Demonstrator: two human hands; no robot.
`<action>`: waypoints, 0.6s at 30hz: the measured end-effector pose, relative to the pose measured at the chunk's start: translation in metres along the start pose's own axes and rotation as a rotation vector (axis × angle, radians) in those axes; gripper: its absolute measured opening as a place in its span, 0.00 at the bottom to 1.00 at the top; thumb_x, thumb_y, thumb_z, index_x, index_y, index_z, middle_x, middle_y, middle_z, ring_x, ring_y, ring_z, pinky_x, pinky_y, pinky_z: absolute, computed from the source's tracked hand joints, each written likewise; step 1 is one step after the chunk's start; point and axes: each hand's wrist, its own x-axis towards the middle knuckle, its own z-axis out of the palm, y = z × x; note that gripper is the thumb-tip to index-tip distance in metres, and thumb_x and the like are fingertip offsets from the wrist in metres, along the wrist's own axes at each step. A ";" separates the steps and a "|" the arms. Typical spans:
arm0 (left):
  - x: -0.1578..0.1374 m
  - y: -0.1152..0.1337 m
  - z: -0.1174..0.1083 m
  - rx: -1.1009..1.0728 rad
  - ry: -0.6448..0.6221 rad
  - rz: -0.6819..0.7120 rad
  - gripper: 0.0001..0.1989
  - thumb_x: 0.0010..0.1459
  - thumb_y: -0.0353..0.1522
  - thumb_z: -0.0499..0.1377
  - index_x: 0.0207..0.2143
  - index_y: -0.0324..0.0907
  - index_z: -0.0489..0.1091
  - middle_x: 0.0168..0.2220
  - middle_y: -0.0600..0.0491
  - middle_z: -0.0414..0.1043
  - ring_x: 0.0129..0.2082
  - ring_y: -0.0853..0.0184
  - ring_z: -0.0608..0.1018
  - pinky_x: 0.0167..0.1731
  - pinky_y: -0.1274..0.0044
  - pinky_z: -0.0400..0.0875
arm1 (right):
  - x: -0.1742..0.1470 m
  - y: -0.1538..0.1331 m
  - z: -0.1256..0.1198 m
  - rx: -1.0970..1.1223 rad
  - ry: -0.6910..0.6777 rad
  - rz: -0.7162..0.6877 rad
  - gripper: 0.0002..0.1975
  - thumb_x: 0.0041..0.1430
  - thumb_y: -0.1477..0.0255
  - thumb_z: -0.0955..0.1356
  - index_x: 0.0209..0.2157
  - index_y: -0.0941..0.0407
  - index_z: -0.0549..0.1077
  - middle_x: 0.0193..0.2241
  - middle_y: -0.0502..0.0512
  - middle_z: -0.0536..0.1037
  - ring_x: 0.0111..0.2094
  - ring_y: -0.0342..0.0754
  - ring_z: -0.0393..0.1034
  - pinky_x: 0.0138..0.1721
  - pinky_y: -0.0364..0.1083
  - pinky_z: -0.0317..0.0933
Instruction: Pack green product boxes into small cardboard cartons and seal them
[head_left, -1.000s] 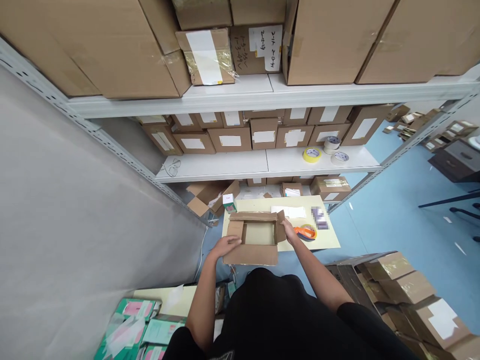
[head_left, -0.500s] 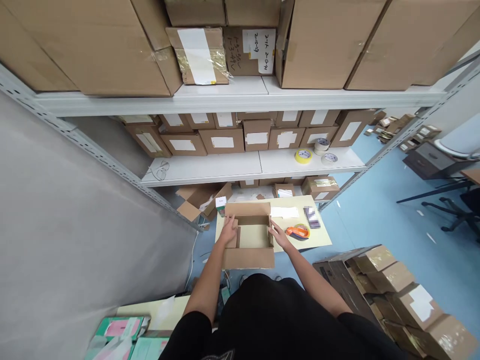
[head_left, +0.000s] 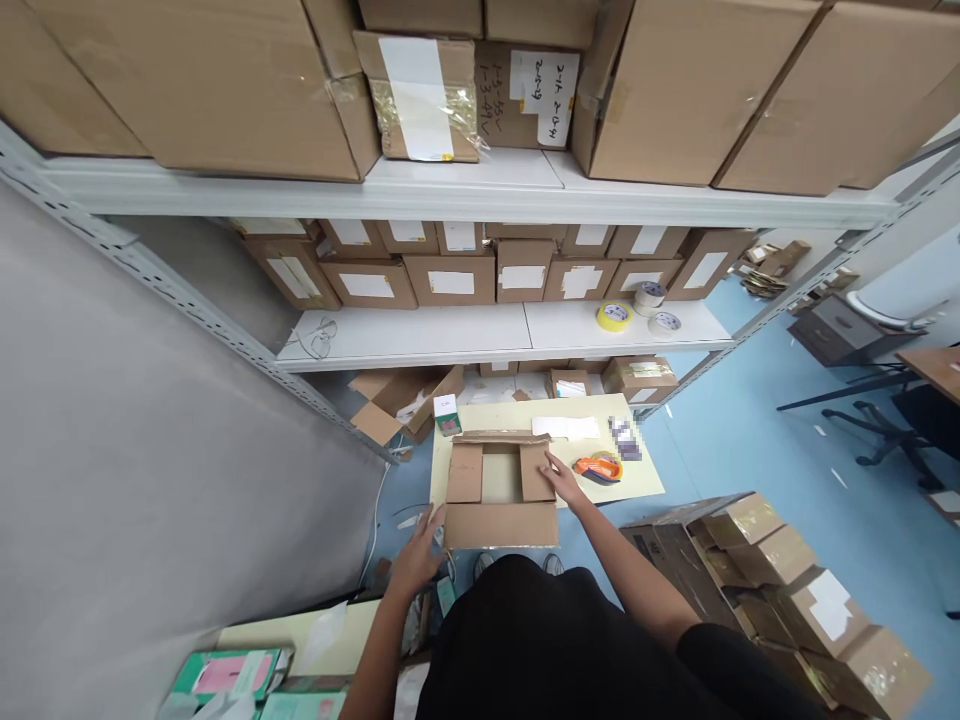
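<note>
A cardboard box (head_left: 501, 525) sits on the pale yellow worktop, its two short flaps folded inward. Between them a pale rectangular gap shows. The long near flap hangs outward, and the far flap appears as a thin upright strip. My right hand (head_left: 562, 480) touches the right short flap with its fingers stretched out. Off the box's near left corner, my left hand (head_left: 421, 552) is open with nothing in it. An orange tape dispenser (head_left: 598, 468) lies right of my right hand. A small white and green box (head_left: 446, 414) stands behind the cardboard box's left side.
Ahead, a metal shelf (head_left: 420, 335) holds labelled cartons and several tape rolls (head_left: 615, 316). White paper (head_left: 566, 428) lies on the worktop (head_left: 487, 415). An open carton (head_left: 390, 400) is at the left, stacked cartons (head_left: 795, 600) at the right. Green packages (head_left: 225, 680) lie at lower left.
Both short flaps have folded inward. My left hand has left the box and moved down and left. My right hand stays at the right side. The far flap has tipped up.
</note>
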 end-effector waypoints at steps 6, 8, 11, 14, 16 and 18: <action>0.014 0.011 0.018 -0.223 0.039 0.110 0.28 0.59 0.39 0.59 0.62 0.46 0.70 0.69 0.45 0.63 0.67 0.54 0.68 0.58 0.65 0.72 | -0.017 -0.012 0.000 0.091 0.057 0.066 0.42 0.48 0.46 0.76 0.62 0.47 0.73 0.69 0.56 0.65 0.69 0.62 0.58 0.65 0.58 0.59; 0.025 0.017 0.014 -0.260 0.101 0.121 0.23 0.63 0.43 0.57 0.56 0.46 0.74 0.67 0.45 0.65 0.65 0.54 0.70 0.55 0.65 0.75 | -0.022 -0.012 0.000 0.113 0.064 0.073 0.41 0.50 0.45 0.75 0.63 0.45 0.72 0.69 0.55 0.65 0.69 0.61 0.58 0.64 0.58 0.60; 0.048 0.030 0.007 -0.202 0.201 0.107 0.21 0.65 0.47 0.56 0.52 0.45 0.76 0.68 0.43 0.63 0.66 0.52 0.69 0.57 0.63 0.73 | -0.032 -0.007 0.003 0.143 0.093 0.088 0.41 0.53 0.42 0.71 0.65 0.44 0.69 0.69 0.56 0.66 0.68 0.61 0.61 0.62 0.58 0.61; 0.075 0.045 0.001 -0.076 0.277 0.060 0.30 0.64 0.42 0.59 0.66 0.42 0.64 0.70 0.38 0.57 0.69 0.46 0.65 0.62 0.57 0.67 | -0.045 -0.001 0.006 0.168 0.134 0.089 0.41 0.57 0.40 0.66 0.67 0.44 0.67 0.70 0.57 0.64 0.67 0.61 0.62 0.61 0.58 0.62; 0.091 0.052 -0.002 0.001 0.281 0.044 0.42 0.62 0.38 0.61 0.74 0.43 0.48 0.75 0.36 0.45 0.68 0.42 0.64 0.60 0.56 0.68 | -0.054 0.003 0.007 0.178 0.155 0.082 0.41 0.58 0.40 0.65 0.68 0.43 0.65 0.70 0.57 0.62 0.68 0.61 0.62 0.62 0.59 0.61; 0.103 0.057 -0.005 0.077 0.252 0.097 0.50 0.59 0.34 0.63 0.76 0.47 0.39 0.77 0.38 0.31 0.67 0.39 0.66 0.57 0.56 0.70 | -0.065 0.007 0.006 0.145 0.170 0.076 0.41 0.57 0.42 0.68 0.68 0.42 0.65 0.71 0.57 0.62 0.69 0.61 0.60 0.64 0.61 0.59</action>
